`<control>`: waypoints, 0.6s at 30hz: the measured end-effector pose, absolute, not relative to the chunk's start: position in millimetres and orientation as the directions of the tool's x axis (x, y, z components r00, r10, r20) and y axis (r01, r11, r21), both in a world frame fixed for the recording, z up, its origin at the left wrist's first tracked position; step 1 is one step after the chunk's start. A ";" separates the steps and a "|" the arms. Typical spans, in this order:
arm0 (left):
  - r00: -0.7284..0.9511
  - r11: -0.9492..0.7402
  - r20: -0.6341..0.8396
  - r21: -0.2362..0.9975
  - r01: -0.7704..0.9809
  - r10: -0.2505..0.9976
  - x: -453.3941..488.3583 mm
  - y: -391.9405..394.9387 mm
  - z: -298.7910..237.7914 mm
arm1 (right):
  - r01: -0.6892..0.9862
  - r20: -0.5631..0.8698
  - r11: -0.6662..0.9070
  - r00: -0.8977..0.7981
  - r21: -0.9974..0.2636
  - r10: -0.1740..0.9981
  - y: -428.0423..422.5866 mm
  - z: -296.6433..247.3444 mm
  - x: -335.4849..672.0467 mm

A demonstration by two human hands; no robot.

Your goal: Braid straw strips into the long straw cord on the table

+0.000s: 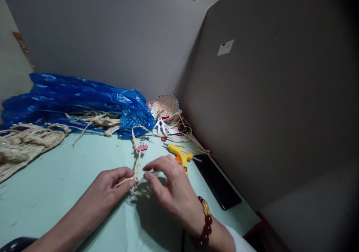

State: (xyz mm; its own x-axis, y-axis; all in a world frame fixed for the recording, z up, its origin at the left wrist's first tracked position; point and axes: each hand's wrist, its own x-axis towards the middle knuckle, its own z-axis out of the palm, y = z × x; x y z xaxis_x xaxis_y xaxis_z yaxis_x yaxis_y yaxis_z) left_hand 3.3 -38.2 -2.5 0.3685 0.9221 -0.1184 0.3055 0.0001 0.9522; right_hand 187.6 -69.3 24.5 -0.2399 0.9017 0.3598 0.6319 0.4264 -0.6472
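Note:
A pale braided straw cord [138, 160] runs up the table from my hands. My left hand [108, 187] pinches its lower end between thumb and fingers, and a loose strand trails across those fingers. Just to the right, my right hand [175, 192] hovers with thumb and index fingertips slightly apart. Loose straw strands [143, 193] pass toward and under it; its other fingers are hidden. A pink binder clip [142, 147] sits on the cord above my hands. Beyond my right hand lies a yellow glue gun [179, 153], partly covered by that hand.
A black phone [217, 183] lies at the right edge. White-handled pliers [161, 126] and a small woven basket [165, 106] are at the back. A blue plastic bag [84, 95] with straw and a woven straw piece [30, 143] occupy the left. Grey partitions [112, 35] enclose the table.

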 end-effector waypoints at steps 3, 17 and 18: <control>0.384 -0.033 -0.104 0.942 0.333 0.917 5.0 -40.0 1.0 | 0.490 0.185 0.322 -0.307 -0.810 0.934 -62.7 23.0 191.1; 0.304 -0.240 0.066 0.777 0.582 0.950 10.5 -55.5 8.3 | 0.403 0.147 0.287 -0.343 -0.869 0.928 -53.3 7.5 183.3; 0.289 -0.256 0.096 0.765 0.591 0.953 11.2 -57.3 8.4 | 0.394 0.147 0.275 -0.324 -0.877 0.935 -53.6 5.9 182.6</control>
